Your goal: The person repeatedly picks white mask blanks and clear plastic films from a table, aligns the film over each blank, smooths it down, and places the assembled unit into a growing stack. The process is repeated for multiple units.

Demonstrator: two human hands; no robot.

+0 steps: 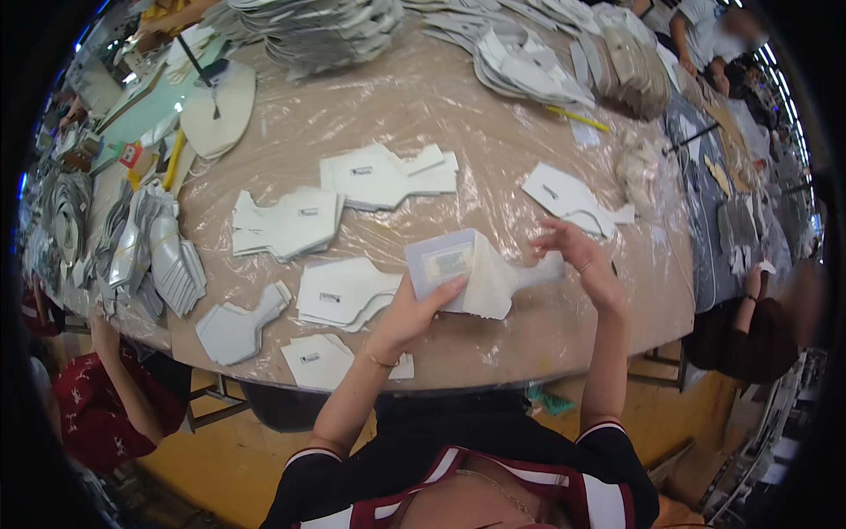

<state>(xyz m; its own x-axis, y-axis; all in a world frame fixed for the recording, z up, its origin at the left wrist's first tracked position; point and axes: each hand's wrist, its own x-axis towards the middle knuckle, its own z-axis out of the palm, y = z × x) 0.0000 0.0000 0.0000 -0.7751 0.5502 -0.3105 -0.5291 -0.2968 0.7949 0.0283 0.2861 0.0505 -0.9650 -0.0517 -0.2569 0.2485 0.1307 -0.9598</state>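
My left hand [412, 316] grips the near edge of a cut fabric piece [490, 280], its thumb lying on top. The piece is cream on one side and pale grey on the other, with part of it folded over. A rectangular pale patch [448, 262] with print shows on the grey part. My right hand [577, 256] hovers by the piece's narrow end, fingers apart and curved; I cannot tell if they touch it. Around them lie small stacks of similar white pieces: one stack [388, 178] beyond, another [345, 289] left of my left hand, and one [571, 196] beyond my right hand.
Plastic film covers the brown table [379, 115]. Tall piles of grey pieces [317, 35] stand at the back, with more piles [529, 66] back right and bundles [172, 256] at the left. A yellow stick [577, 118] lies back right. Co-workers [106, 397] sit at both sides.
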